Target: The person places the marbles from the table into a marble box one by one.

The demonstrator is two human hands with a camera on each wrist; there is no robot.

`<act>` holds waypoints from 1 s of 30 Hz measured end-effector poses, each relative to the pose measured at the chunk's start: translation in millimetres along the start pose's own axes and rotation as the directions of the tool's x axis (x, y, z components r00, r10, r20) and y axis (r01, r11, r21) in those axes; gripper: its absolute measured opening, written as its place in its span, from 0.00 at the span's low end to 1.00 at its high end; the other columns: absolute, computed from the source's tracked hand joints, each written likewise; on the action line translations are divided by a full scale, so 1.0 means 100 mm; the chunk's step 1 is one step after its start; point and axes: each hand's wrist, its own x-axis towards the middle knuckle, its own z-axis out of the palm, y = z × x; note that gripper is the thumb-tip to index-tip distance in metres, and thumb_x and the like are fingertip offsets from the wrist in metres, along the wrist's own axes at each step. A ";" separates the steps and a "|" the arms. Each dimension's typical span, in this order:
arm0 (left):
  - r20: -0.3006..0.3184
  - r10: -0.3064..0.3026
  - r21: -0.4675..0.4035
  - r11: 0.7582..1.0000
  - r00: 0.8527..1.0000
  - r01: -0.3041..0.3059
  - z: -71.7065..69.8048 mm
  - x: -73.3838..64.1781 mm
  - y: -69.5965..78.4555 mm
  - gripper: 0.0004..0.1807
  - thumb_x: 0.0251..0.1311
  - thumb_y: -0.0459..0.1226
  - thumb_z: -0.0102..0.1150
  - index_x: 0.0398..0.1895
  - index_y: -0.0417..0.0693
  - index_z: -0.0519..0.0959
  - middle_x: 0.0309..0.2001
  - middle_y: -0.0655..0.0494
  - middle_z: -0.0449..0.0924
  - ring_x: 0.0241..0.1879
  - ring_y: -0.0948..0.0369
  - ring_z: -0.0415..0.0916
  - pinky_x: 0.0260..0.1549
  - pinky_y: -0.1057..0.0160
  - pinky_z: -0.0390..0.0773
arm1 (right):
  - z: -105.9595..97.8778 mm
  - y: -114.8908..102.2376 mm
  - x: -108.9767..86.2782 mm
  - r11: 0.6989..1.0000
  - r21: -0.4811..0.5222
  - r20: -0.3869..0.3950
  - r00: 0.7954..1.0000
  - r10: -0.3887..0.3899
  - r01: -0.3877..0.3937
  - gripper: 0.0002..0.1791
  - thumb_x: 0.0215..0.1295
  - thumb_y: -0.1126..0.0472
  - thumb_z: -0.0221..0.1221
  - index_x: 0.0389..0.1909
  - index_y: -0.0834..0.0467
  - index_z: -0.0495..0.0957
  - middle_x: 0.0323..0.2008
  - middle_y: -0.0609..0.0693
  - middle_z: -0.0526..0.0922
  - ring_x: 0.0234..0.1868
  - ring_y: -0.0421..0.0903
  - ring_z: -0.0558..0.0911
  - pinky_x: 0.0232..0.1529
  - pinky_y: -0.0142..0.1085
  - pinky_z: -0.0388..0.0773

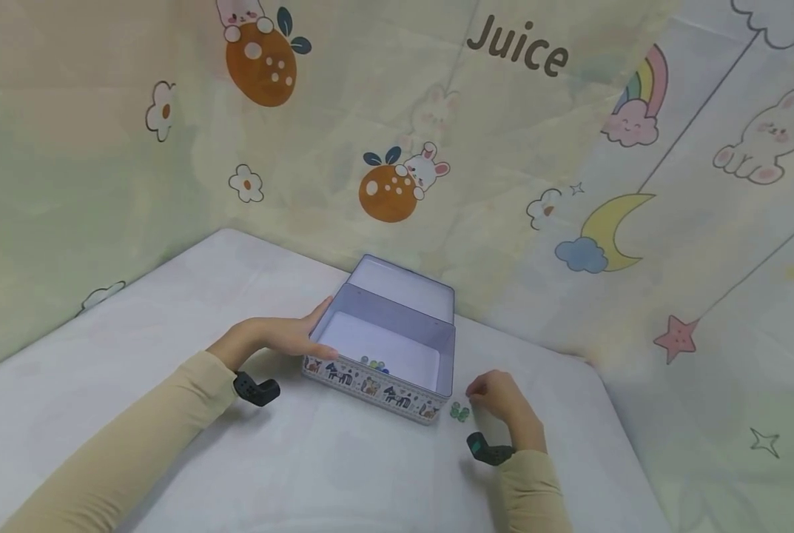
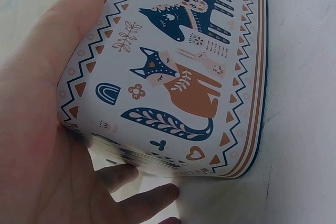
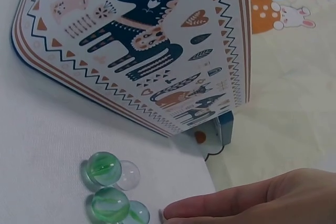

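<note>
A rectangular tin box (image 1: 370, 389) with animal patterns stands on the white surface, its lid (image 1: 403, 285) tilted back. Several coloured marbles (image 1: 374, 364) lie inside near the front wall. My left hand (image 1: 280, 337) rests against the box's left front corner, thumb along the front rim. In the left wrist view, its fingers (image 2: 149, 203) are spread and fairly straight by the side wall. Several clear, green-swirled marbles (image 3: 110, 204) lie together outside the box's right end. My right hand (image 1: 503, 400) is low beside them, fingertips near the surface; I see nothing held, though the palm is hidden.
The white tabletop (image 1: 343, 474) extends around the box. A cloth backdrop (image 1: 490, 222) printed with rabbits, fruit, a moon and a star hangs behind and along the sides. A dark wrist device (image 1: 257, 389) sits on each wrist.
</note>
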 end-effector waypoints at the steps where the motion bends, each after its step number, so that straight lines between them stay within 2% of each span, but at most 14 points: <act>1: 0.000 -0.002 -0.001 1.000 1.000 0.002 0.00 0.00 0.01 0.64 0.46 0.64 0.55 0.66 0.57 0.17 0.71 0.48 0.21 0.70 0.52 0.30 0.65 0.44 0.41 | -0.01 0.01 0.00 1.000 -0.001 -0.004 1.000 0.001 -0.001 0.05 0.52 0.67 0.61 0.30 0.56 0.82 0.32 0.50 0.83 0.37 0.46 0.80 0.42 0.42 0.77; 11: 0.010 -0.008 -0.027 1.000 1.000 0.009 0.01 0.03 0.01 0.65 0.46 0.63 0.56 0.66 0.55 0.16 0.71 0.46 0.20 0.70 0.50 0.29 0.66 0.44 0.41 | -0.03 0.02 -0.01 1.000 0.019 -0.013 1.000 0.002 -0.002 0.06 0.52 0.67 0.62 0.31 0.56 0.82 0.32 0.49 0.83 0.37 0.46 0.80 0.43 0.43 0.76; 14: 0.006 -0.008 -0.032 0.999 1.000 0.008 0.03 0.04 0.01 0.65 0.46 0.62 0.57 0.66 0.54 0.16 0.71 0.46 0.21 0.70 0.49 0.29 0.65 0.43 0.41 | -0.05 0.02 -0.04 0.999 -0.007 -0.042 0.998 -0.046 0.046 0.05 0.52 0.67 0.62 0.30 0.57 0.82 0.32 0.50 0.83 0.36 0.46 0.80 0.42 0.42 0.77; 18: 0.001 0.005 -0.032 0.999 1.000 -0.005 0.05 0.05 0.01 0.65 0.45 0.63 0.57 0.66 0.55 0.17 0.71 0.46 0.21 0.70 0.50 0.28 0.65 0.43 0.41 | -0.17 -0.06 -0.10 0.994 -0.039 -0.117 0.987 -0.107 0.103 0.05 0.53 0.67 0.61 0.31 0.58 0.83 0.32 0.51 0.83 0.34 0.45 0.80 0.39 0.40 0.77; 25: -0.010 0.019 -0.040 0.999 1.000 -0.019 0.05 0.06 0.02 0.65 0.46 0.62 0.58 0.66 0.57 0.16 0.71 0.46 0.21 0.70 0.49 0.29 0.65 0.43 0.41 | -0.47 -0.43 -0.23 0.986 -0.008 -0.234 0.958 -0.167 0.169 0.06 0.54 0.66 0.61 0.34 0.58 0.83 0.33 0.49 0.82 0.36 0.44 0.80 0.39 0.38 0.78; 27: -0.013 0.025 -0.043 0.999 1.000 -0.025 0.05 0.05 0.01 0.64 0.47 0.61 0.58 0.66 0.58 0.16 0.71 0.46 0.21 0.70 0.49 0.30 0.65 0.43 0.41 | -0.49 -0.58 -0.23 0.979 0.006 -0.233 0.952 -0.198 0.205 0.06 0.54 0.66 0.61 0.33 0.57 0.83 0.32 0.47 0.82 0.36 0.42 0.80 0.39 0.37 0.78; 30: -0.015 0.027 -0.046 0.999 1.000 -0.027 0.06 0.01 -0.01 0.64 0.47 0.61 0.57 0.66 0.58 0.16 0.71 0.46 0.23 0.70 0.49 0.31 0.64 0.41 0.42 | -0.46 -0.81 -0.16 0.965 0.020 -0.174 0.952 -0.253 0.260 0.05 0.54 0.66 0.61 0.32 0.56 0.83 0.30 0.45 0.81 0.35 0.40 0.79 0.37 0.34 0.78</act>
